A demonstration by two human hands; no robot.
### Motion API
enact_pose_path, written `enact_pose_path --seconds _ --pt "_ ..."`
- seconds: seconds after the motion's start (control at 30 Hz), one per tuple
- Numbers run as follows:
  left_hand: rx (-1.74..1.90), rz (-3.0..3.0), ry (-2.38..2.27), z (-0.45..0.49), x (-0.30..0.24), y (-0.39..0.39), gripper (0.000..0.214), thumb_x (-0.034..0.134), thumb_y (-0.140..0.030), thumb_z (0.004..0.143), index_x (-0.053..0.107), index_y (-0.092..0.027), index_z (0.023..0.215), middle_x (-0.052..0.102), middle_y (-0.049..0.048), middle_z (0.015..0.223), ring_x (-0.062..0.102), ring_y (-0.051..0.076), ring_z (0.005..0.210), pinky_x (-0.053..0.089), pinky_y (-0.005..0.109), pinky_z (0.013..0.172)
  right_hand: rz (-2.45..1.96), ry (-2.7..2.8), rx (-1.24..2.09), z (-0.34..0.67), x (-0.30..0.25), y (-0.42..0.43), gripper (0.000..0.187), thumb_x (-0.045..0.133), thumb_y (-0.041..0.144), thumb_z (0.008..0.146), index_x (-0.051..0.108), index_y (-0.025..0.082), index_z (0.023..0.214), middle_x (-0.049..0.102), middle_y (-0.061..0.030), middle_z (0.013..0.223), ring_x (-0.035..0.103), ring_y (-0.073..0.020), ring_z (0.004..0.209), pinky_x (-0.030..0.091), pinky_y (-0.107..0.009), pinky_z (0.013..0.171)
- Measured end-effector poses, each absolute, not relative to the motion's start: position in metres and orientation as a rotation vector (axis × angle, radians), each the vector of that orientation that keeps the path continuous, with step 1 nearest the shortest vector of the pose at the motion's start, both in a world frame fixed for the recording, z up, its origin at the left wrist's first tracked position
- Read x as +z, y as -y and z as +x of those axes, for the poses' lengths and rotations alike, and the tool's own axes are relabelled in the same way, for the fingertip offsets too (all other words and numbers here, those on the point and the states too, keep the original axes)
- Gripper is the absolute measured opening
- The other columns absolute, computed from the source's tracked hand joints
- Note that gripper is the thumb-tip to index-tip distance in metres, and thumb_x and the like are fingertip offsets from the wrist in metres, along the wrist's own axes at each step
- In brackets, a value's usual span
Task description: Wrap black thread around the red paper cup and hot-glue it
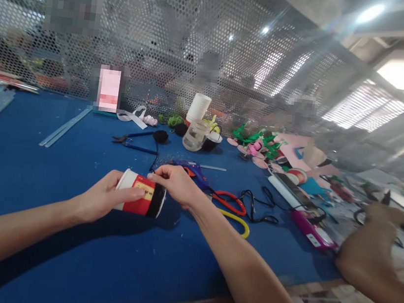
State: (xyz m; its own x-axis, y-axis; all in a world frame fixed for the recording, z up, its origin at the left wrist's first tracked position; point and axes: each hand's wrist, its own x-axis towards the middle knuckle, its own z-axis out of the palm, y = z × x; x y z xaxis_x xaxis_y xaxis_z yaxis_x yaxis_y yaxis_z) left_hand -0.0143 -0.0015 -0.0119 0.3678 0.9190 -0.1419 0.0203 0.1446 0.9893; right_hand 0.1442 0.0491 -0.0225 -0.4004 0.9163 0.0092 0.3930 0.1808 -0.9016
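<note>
A paper cup (136, 207), white with a red and yellow printed band, lies tilted on its side above the blue table (61, 262). My left hand (97, 197) is closed around its white end, thumb along the side. Black yarn (157, 201) is wound round the other end. My right hand (177, 183) pinches at that yarn-covered end, thumb and forefinger together on the black strand. From there the strand runs up to a small black yarn ball (160, 136). Blue-handled pliers (129, 141) lie beside the ball.
Beyond my right hand lie a blue glue gun (194, 169), scissors with a red handle (233, 209), a black cord and a purple-and-white power strip (312, 230). A clear jar (195, 137) and stacked cups (199, 105) stand behind. A co-worker's hand (369, 238) is at far right.
</note>
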Motion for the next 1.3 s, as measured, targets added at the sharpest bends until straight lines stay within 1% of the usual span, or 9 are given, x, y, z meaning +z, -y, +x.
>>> enact_pose_path --seconds 0.33,0.5,0.6,0.67,0.77,0.87,0.93,1.1,1.3 --pt "0.874 1.015 -0.975 -0.012 -0.012 -0.001 0.019 0.064 -0.028 0.056 0.062 -0.011 0.065 0.059 0.0004 0.05 0.05 0.008 0.043 0.036 0.016 0.041 -1.257 1.806 1.343 0.141 -0.021 -0.047 0.014 0.053 0.023 0.066 0.053 0.013 0.057 0.045 0.0048 0.047 0.037 -0.0046 0.041 0.028 -0.018 0.039" --pt "0.94 0.929 -0.998 -0.011 -0.007 -0.004 0.013 0.061 -0.022 0.056 0.061 -0.011 0.062 0.059 0.001 0.049 0.05 0.009 0.041 0.036 0.017 0.039 -1.352 2.015 0.982 0.145 -0.021 -0.051 0.009 0.05 0.008 0.063 0.056 0.014 0.061 0.053 0.0015 0.055 0.046 -0.0084 0.05 0.035 -0.02 0.048" --pt "1.021 0.892 -1.028 -0.011 -0.005 -0.008 0.011 0.058 -0.022 0.059 0.06 -0.011 0.063 0.059 0.0008 0.049 0.05 0.01 0.041 0.036 0.018 0.038 -1.342 1.962 0.777 0.15 -0.016 -0.055 0.01 0.048 0.018 0.07 0.057 0.013 0.071 0.058 -0.0032 0.068 0.051 -0.0119 0.062 0.038 -0.024 0.059" --pt "1.026 0.88 -1.036 -0.013 -0.006 -0.011 0.013 0.056 -0.023 0.061 0.06 -0.011 0.065 0.057 0.0002 0.049 0.049 0.009 0.041 0.035 0.018 0.039 -1.3 1.945 0.716 0.154 -0.009 -0.052 0.022 0.043 0.031 0.076 0.055 0.014 0.071 0.058 -0.0041 0.067 0.051 -0.0124 0.062 0.038 -0.025 0.058" --pt "0.997 0.839 -1.074 -0.016 -0.009 -0.015 0.015 0.055 -0.026 0.063 0.059 -0.012 0.066 0.056 -0.0006 0.049 0.046 0.008 0.04 0.034 0.018 0.039 -1.187 2.06 0.839 0.155 0.002 -0.041 0.029 0.043 0.042 0.074 0.053 0.015 0.07 0.056 -0.0026 0.065 0.05 -0.0115 0.059 0.038 -0.024 0.055" --pt "0.961 0.792 -1.094 -0.016 -0.009 -0.016 0.015 0.052 -0.027 0.064 0.059 -0.013 0.065 0.056 -0.0007 0.051 0.047 0.008 0.041 0.034 0.019 0.04 -1.131 2.186 0.997 0.152 0.005 -0.031 0.028 0.057 0.041 0.064 0.051 0.016 0.073 0.056 -0.0003 0.067 0.049 -0.0107 0.059 0.038 -0.022 0.053" --pt "0.942 0.779 -1.103 -0.015 -0.008 -0.015 0.015 0.051 -0.026 0.064 0.058 -0.014 0.064 0.056 -0.0009 0.051 0.047 0.008 0.042 0.035 0.019 0.041 -1.156 2.212 0.964 0.149 0.002 -0.028 0.026 0.06 0.038 0.061 0.049 0.017 0.07 0.054 0.0011 0.066 0.048 -0.01 0.057 0.037 -0.022 0.052" --pt "0.938 0.778 -1.12 -0.012 -0.007 -0.014 0.013 0.052 -0.026 0.064 0.059 -0.014 0.064 0.056 -0.0011 0.05 0.047 0.008 0.042 0.034 0.019 0.042 -1.227 2.173 0.852 0.146 -0.006 -0.028 0.022 0.058 0.034 0.065 0.044 0.017 0.06 0.047 0.0036 0.057 0.042 -0.0084 0.052 0.032 -0.021 0.049" --pt "0.96 0.857 -1.111 -0.009 -0.009 -0.013 0.015 0.055 -0.025 0.062 0.06 -0.011 0.068 0.057 0.0008 0.053 0.049 0.01 0.044 0.035 0.019 0.042 -1.153 2.108 1.021 0.152 -0.008 -0.027 0.024 0.055 0.038 0.067 0.045 0.017 0.062 0.046 0.0038 0.057 0.04 -0.0083 0.052 0.032 -0.021 0.049"
